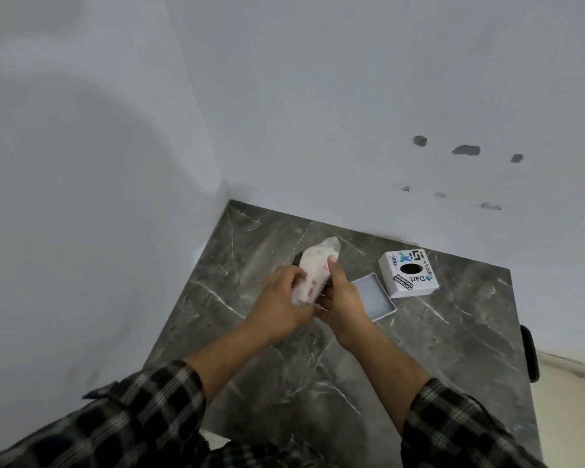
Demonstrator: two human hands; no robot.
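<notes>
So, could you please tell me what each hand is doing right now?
Left hand: grips the white speckled packet.
Right hand: holds the same packet.

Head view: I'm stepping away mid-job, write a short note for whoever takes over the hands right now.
Left hand grips the white speckled packet from its left. Right hand holds its right side, thumb up along the edge. The packet is held above the marble table.
A shallow white tray lies open on the table just right of the right hand; a sticker-covered box with a round black hole sits beside it.
Done: packet in hand, tray open.
Left: probably setting the packet into the tray or unwrapping it; cannot tell which.
</notes>
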